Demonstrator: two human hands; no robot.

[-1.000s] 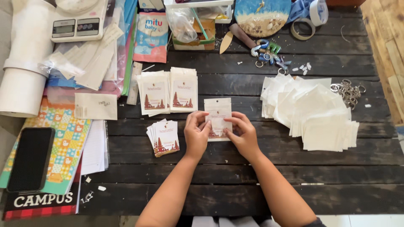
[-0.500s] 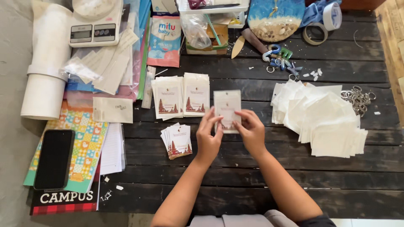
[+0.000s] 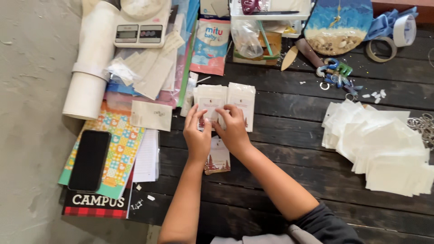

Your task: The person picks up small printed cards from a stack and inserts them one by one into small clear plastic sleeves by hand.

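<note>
My left hand (image 3: 197, 133) and my right hand (image 3: 233, 129) both rest on a small clear-bagged white card (image 3: 209, 106), which lies on the left of two stacks of such packets (image 3: 242, 101) on the dark wooden table (image 3: 280, 135). Fingers of both hands pinch its lower edge. Below my hands a small pile of unbagged cards with red tree prints (image 3: 218, 159) lies partly hidden under my wrists.
A heap of empty clear bags (image 3: 384, 144) lies at the right. A black phone (image 3: 89, 159) on a patterned notebook, a white roll (image 3: 90, 68), a kitchen scale (image 3: 138, 34), a wipes pack (image 3: 210, 45), tape rolls (image 3: 382, 47) and key rings (image 3: 422, 124) surround them.
Both hands moved left and away from me with the bagged card, from the table's middle onto the left packet stack. The view shifted, too.
</note>
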